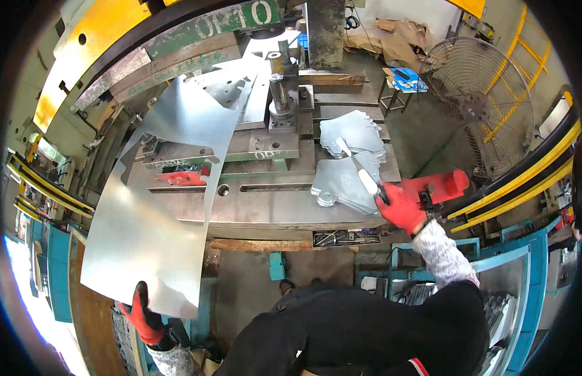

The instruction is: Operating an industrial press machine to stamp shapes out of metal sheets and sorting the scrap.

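Held at near edge in red-gloved left hand point(145, 321), with thumb over top face and other fingers mostly hidden: large metal sheet point(146, 232). Thin, silvery, glossy, cut away in notches and curves farther up. Stretched from near side of press bed point(266, 214) to over press die point(259, 147); pointed away and slightly right along long axis. Gripped in right hand point(400, 210) with fingers wrapped round: white-handled tool point(367, 180), aimed away and left, over stacked metal plates point(341, 178).

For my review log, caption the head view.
Left hand grips a large metal sheet by its near edge; right hand holds a stick-like tool over stacked metal pieces.
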Demonstrator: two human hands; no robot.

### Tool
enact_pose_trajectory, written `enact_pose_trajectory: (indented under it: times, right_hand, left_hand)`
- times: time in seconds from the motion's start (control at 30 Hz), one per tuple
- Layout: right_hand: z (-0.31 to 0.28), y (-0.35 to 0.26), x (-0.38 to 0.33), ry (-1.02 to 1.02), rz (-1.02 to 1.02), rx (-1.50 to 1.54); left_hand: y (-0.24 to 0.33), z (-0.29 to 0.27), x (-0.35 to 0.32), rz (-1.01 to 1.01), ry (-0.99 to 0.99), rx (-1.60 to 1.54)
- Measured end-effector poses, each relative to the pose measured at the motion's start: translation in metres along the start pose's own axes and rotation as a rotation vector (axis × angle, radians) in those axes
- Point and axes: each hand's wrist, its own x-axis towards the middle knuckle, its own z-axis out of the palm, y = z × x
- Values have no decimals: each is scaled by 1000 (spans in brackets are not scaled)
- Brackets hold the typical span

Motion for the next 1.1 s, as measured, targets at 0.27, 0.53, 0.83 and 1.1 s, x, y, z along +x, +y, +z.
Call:
enact_pose_trajectory:
  times: [0.27,0.53,0.83,1.1]
  right_hand:
    - [62,53,125,-8,37,-137]
    - [75,70,124,5,-42,-124]
    - [28,-43,122,341,-513,304]
    - [-18,-336,179,108,-1251,26]
  left_hand:
    - [0,-39,-64,12,-4,209]
    - [47,-47,-80,-552,322,-622]
    - [74,-68,-124,-515,297,-480]
    - [75,-60,-172,-464,241,-438]
